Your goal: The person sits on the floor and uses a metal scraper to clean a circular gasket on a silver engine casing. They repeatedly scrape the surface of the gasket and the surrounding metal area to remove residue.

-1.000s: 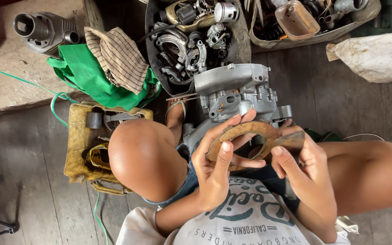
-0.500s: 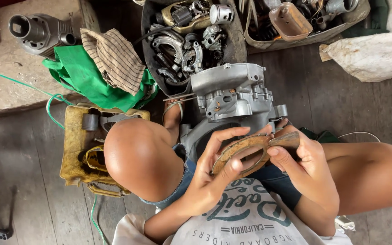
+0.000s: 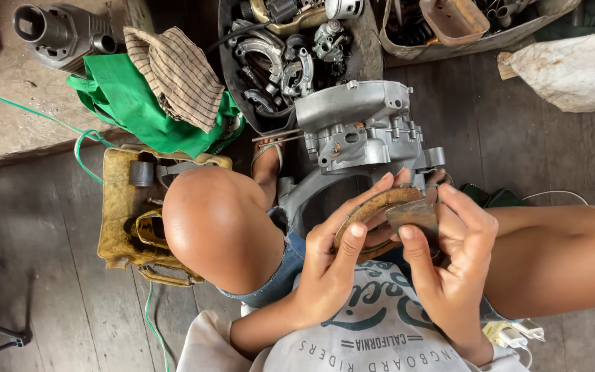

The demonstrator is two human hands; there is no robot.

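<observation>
I take the grey cast-metal engine casing (image 3: 356, 134) as my landmark; it sits on the dark wooden plank floor (image 3: 49, 289) between the person's bent knees. Behind it stands a dark tub of loose chrome and steel engine parts (image 3: 280, 58). To its left lie a green cloth bag (image 3: 129, 103) with a striped brown-and-cream folded cloth (image 3: 173, 72) on top, and nearer me a dirty yellow plastic crate (image 3: 122, 207).

Just in front of the casing, over the lap, both hands hold a rusty brown curved brake shoe (image 3: 373, 213). My left hand (image 3: 335, 265) has its grip clenched on the shoe, thumb on the inner face, fingers wrapped behind. My right hand (image 3: 452, 262) pinches the shoe's dark right end, probably to steady it close for inspection. The shoe's long axis runs low-left to upper-right, rising toward the casing, its arched back facing the casing.
</observation>
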